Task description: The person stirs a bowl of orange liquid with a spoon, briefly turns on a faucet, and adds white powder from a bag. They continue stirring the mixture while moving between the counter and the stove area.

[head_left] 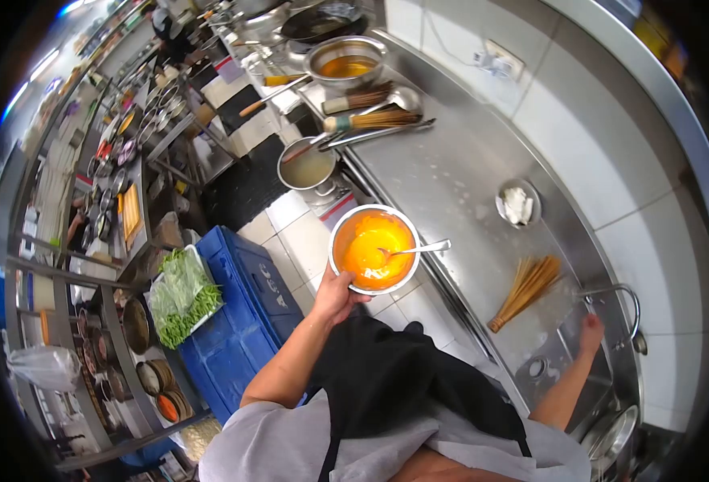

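Note:
My left hand (338, 298) grips the rim of a round metal bowl (332, 241) in front of my apron. Bright orange-yellow liquid (373, 245) fills part of the bowl, and a metal spoon (431, 247) leans in it with its handle over the right rim. At the lower right my right hand (590, 332) is by the sink, close to the curved faucet (635, 309); its fingers look blurred and drawn together, and I cannot make out whether they hold anything. A bamboo brush (523, 291) lies on the steel counter to its left.
The steel counter (467, 177) carries a small bowl of white stuff (518, 204), more brushes (378, 120) and a ladle. A pot (309, 170) stands beyond the counter edge. Greens (202, 301) rest on a blue crate (238, 281) at left. Another person (169, 32) is far back.

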The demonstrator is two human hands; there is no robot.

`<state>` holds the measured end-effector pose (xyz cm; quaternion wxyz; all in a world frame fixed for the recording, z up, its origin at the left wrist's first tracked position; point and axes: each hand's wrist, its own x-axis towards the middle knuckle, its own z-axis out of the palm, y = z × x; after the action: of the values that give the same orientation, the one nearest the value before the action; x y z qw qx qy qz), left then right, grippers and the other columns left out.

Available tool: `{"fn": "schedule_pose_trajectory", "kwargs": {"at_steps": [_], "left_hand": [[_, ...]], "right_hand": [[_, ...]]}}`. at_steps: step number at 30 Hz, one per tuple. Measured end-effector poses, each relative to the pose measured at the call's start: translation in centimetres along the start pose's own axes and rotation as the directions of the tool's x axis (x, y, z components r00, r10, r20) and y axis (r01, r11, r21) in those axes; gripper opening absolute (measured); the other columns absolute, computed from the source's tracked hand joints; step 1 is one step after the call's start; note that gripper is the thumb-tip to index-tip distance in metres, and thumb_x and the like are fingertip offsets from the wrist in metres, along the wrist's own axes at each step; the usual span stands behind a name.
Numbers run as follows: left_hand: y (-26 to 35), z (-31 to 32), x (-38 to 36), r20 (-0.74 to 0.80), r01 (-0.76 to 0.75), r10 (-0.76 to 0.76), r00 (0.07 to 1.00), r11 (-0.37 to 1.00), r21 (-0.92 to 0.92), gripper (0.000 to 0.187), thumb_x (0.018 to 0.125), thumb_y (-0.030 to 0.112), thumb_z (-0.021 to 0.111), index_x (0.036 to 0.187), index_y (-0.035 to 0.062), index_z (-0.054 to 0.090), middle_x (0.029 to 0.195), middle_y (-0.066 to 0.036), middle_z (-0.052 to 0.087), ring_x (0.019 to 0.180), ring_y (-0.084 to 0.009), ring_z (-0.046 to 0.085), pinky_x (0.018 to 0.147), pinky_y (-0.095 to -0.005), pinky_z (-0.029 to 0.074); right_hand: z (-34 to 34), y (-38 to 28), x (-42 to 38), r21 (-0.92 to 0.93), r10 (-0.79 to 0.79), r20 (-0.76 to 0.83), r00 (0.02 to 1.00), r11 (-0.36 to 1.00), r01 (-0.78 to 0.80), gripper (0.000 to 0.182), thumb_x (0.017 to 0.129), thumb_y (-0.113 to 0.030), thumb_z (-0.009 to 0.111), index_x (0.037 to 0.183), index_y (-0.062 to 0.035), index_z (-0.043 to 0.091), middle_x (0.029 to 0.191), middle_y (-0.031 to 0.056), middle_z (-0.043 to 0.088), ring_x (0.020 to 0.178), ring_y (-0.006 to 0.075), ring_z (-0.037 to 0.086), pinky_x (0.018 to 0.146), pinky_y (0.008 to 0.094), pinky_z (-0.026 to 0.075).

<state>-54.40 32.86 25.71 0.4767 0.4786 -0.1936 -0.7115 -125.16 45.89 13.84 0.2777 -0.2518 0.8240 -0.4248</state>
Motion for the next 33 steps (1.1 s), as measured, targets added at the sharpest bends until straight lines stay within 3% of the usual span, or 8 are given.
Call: {"fn": "schedule_pose_trajectory", "kwargs": {"at_steps": [3, 6, 11, 13, 18, 25, 29, 33], "left_hand": [[0.6, -3.2, 0.2, -0.029, 0.000, 0.000, 1.000, 1.000, -0.018, 0.070, 0.092, -0.006, 0.040, 0.154, 0.0174, 0.018, 0.138, -0.020, 0.048, 0.090, -0.0305, 0.071, 0.055, -0.0320, 0.065], [1.5, -6.1, 1.1, -0.027, -0.045, 0.045, 0.999, 0.999, -0.024, 0.071, 0.091, -0.006, 0.042, 0.154, 0.0175, 0.018, 0.141, -0.020, 0.046, 0.097, -0.0323, 0.070, 0.057, -0.0343, 0.065], [3.7, -11.8, 1.8, -0.068, -0.082, 0.079, 0.995, 0.996, -0.043, 0.073, 0.090, -0.004, 0.044, 0.155, 0.0144, 0.017, 0.142, -0.018, 0.047, 0.106, -0.0348, 0.066, 0.058, -0.0370, 0.064], [5.0, -15.1, 1.9, -0.055, -0.121, 0.119, 0.991, 0.992, -0.022, 0.075, 0.089, -0.005, 0.043, 0.156, 0.0162, 0.016, 0.144, -0.016, 0.044, 0.111, -0.0344, 0.063, 0.057, -0.0375, 0.064], [8.8, -23.6, 0.8, -0.126, -0.159, 0.154, 0.980, 0.987, -0.029, 0.075, 0.090, -0.004, 0.042, 0.157, 0.0185, 0.015, 0.146, -0.015, 0.041, 0.116, -0.0337, 0.060, 0.057, -0.0374, 0.064], [12.7, -32.9, 0.5, -0.344, -0.275, 0.218, 0.913, 0.953, -0.125, 0.074, 0.093, -0.003, 0.041, 0.156, 0.0206, 0.011, 0.146, -0.016, 0.041, 0.111, -0.0343, 0.063, 0.057, -0.0368, 0.065], [16.4, -34.7, 1.1, -0.400, -0.328, 0.259, 0.879, 0.937, -0.115, 0.069, 0.093, -0.003, 0.042, 0.154, 0.0179, 0.015, 0.144, -0.016, 0.043, 0.112, -0.0348, 0.063, 0.058, -0.0383, 0.065], [20.0, -36.0, 4.2, -0.433, -0.405, 0.316, 0.844, 0.905, -0.130, 0.061, 0.097, 0.000, 0.041, 0.152, 0.0150, 0.018, 0.141, -0.018, 0.046, 0.107, -0.0340, 0.066, 0.058, -0.0362, 0.065]], "right_hand": [[3.4, -3.4, -4.9, -0.346, -0.251, 0.074, 0.965, 0.901, 0.261, 0.020, 0.097, -0.018, 0.063, 0.113, -0.0061, 0.064, 0.087, -0.0003, 0.063, 0.071, 0.0106, 0.059, 0.060, 0.0228, 0.047], [19.0, -19.4, -17.9, 0.122, -0.381, 0.417, 0.825, 0.923, 0.364, 0.027, 0.100, -0.022, 0.059, 0.122, -0.0083, 0.053, 0.110, 0.0042, 0.060, 0.083, 0.0128, 0.062, 0.065, 0.0259, 0.051], [39.7, -30.1, -27.7, 0.141, -0.423, 0.779, 0.464, 0.838, 0.527, 0.037, 0.098, -0.023, 0.062, 0.126, -0.0081, 0.043, 0.119, 0.0109, 0.059, 0.090, 0.0175, 0.066, 0.065, 0.0323, 0.055], [46.2, -34.6, -31.7, -0.089, -0.171, 0.893, 0.417, 0.839, 0.536, 0.036, 0.097, -0.025, 0.063, 0.120, -0.0071, 0.041, 0.106, 0.0103, 0.064, 0.084, 0.0175, 0.066, 0.063, 0.0317, 0.055], [57.5, -38.7, -38.9, 0.048, -0.309, 0.940, 0.145, 0.541, 0.840, 0.019, 0.086, -0.017, 0.071, 0.091, -0.0023, 0.060, 0.078, 0.0163, 0.065, 0.072, 0.0322, 0.066, 0.072, 0.0423, 0.051], [65.8, -44.4, -49.0, 0.214, -0.176, 0.957, -0.229, -0.098, 0.972, 0.020, 0.088, -0.020, 0.063, 0.104, -0.0147, 0.073, 0.081, 0.0200, 0.069, 0.081, 0.0373, 0.069, 0.073, 0.0509, 0.053], [71.9, -49.2, -49.8, 0.155, -0.267, 0.928, -0.258, -0.352, 0.923, 0.014, 0.081, -0.013, 0.059, 0.087, -0.0099, 0.072, 0.078, 0.0181, 0.069, 0.077, 0.0366, 0.069, 0.066, 0.0489, 0.054], [76.5, -49.4, -51.8, 0.283, -0.404, 0.828, -0.390, -0.301, 0.911, 0.020, 0.078, -0.010, 0.058, 0.091, -0.0110, 0.073, 0.083, 0.0187, 0.070, 0.079, 0.0360, 0.070, 0.067, 0.0486, 0.055]]}}
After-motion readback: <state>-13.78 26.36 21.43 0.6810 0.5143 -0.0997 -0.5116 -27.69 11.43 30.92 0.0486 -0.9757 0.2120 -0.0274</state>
